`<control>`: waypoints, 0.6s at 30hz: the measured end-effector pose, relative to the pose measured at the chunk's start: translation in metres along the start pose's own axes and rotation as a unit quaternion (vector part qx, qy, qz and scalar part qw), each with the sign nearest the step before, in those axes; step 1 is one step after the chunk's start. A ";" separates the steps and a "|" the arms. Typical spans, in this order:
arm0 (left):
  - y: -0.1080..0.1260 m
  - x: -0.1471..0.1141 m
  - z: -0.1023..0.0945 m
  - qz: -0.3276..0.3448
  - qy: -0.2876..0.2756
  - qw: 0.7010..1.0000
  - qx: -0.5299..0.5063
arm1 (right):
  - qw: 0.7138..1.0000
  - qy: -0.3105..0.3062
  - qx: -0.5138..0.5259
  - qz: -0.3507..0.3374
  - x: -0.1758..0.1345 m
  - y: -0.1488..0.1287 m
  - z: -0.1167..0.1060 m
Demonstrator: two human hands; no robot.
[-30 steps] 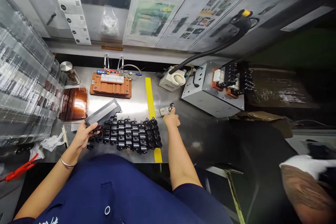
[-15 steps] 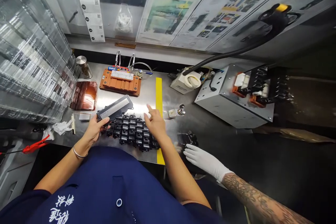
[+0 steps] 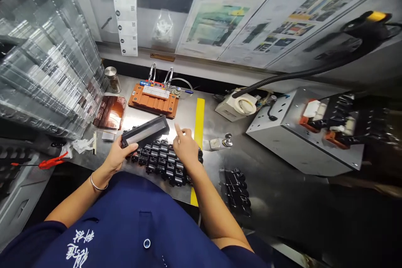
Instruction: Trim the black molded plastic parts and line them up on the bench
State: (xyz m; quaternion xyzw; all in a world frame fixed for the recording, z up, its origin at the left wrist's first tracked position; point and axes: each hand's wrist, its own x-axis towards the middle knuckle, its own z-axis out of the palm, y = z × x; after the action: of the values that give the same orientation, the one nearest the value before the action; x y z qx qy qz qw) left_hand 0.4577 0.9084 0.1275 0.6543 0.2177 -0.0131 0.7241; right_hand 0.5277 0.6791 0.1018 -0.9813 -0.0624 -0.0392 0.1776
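My left hand [image 3: 117,157] is closed on the near end of a long black plastic housing [image 3: 157,129], thumb on top. The housing is held tilted, and a pale grey strip runs along its inside. To its right, my right hand [image 3: 186,148] hovers over the parts with the index finger stretched out and the other fingers partly bent. Nothing shows in that hand. Rows of glossy black plastic parts [image 3: 163,161] lie below both hands, packed side by side on the metal table [image 3: 212,111].
Behind stands an orange fixture [image 3: 152,102] with clamps. Stacked clear trays [image 3: 53,63] rise at the left. A yellow tape strip [image 3: 199,121] crosses the table. More black parts [image 3: 235,190], a small bottle [image 3: 215,144], a white device [image 3: 234,106] and a grey metal box [image 3: 301,138] are at the right.
The view has shifted, so things sit further right. The housing has tipped to show more of its inside. A co-worker's white-gloved hand has left the right-hand black parts and the picture.
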 end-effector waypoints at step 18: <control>0.024 0.034 -0.064 0.441 -0.144 0.820 0.336 | 0.924 -0.225 0.198 -0.237 -0.007 -0.108 0.010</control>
State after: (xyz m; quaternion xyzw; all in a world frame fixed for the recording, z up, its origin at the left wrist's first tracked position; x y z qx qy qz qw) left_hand 0.4766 0.9819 0.1355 0.8736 -0.2186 0.1413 0.4112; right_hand 0.5065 0.7822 0.1293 -0.8655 -0.3382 0.1549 0.3354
